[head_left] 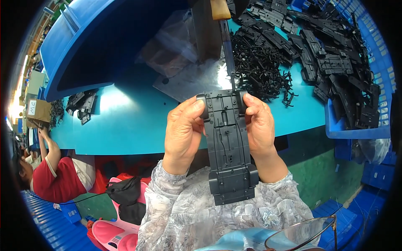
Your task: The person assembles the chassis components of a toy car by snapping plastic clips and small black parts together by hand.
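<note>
A black plastic toy-car chassis (227, 146) with wheel arches at its corners is held up in front of me, its far end tilted toward the table. My left hand (181, 131) grips its far left corner, thumb on top. On the opposite corner, my right hand (260, 125) has its thumb and fingers closed round the edge. A slim metal driver shaft (228, 52) with a yellowish upper part comes down from above. Its tip is at the chassis's far end, between my hands; I cannot tell whether it touches.
Beyond my right hand lie a heap of small black parts (261, 62) and stacked black chassis (333, 62), some in a blue crate (356, 133). A large blue bin (63, 50) overhangs the turquoise table (138, 134) at left. Another person (60, 178) works at far left beside a cardboard box (38, 109).
</note>
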Available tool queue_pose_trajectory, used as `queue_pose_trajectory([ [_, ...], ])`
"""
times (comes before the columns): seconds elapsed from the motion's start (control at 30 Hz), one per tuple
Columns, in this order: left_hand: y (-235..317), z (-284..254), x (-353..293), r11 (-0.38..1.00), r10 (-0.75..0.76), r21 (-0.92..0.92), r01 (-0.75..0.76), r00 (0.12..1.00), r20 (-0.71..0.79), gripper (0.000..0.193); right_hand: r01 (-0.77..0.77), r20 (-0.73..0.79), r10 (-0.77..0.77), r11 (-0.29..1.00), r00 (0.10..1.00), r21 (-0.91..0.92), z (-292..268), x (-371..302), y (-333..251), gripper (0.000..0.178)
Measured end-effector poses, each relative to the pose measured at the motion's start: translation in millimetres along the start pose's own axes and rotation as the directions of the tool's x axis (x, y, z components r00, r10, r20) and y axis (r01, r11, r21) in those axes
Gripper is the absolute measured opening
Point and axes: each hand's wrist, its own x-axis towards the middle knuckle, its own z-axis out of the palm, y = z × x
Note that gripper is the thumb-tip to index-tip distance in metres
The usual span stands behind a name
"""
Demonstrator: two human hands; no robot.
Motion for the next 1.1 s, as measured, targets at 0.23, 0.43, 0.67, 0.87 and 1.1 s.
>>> queue_pose_trajectory([
  [0.23, 1.6, 0.5, 1.7, 1.0, -0.011, -0.001, 0.011, 0.999, 0.03, 0.03, 0.013, 0.002, -0.013, 1.0, 1.0, 0.023, -1.6, 1.5, 1.4, 0.018],
  [0.43, 3.8, 3.8, 0.7, 1.0, 0.0, -0.001, 0.0, 1.0, 0.021, 0.031, 0.021, -0.023, -0.021, 1.0, 1.0, 0.012, -0.1, 0.7, 1.9, 0.018],
  [0.67, 2.8, 3.4, -0.4, 1.0, -0.008, -0.03, 0.009, 1.0, 0.029, 0.029, -0.006, 0.031, 0.004, 0.998, 1.0, 0.067, 3.2, -1.9, -0.5, 0.019],
  [0.87, 1.8, 1.6, 1.3, 0.999, -0.007, -0.034, 0.008, 1.0, 0.023, 0.029, -0.025, 0.035, 0.022, 0.996, 0.999, 0.087, 4.0, -1.1, 0.0, 0.019],
  [1.1, 2.8, 3.4, 0.3, 1.0, 0.011, -0.024, -0.011, 1.0, 0.018, 0.029, -0.034, 0.013, 0.033, 0.996, 0.999, 0.079, 3.3, -1.6, 0.7, 0.019],
])
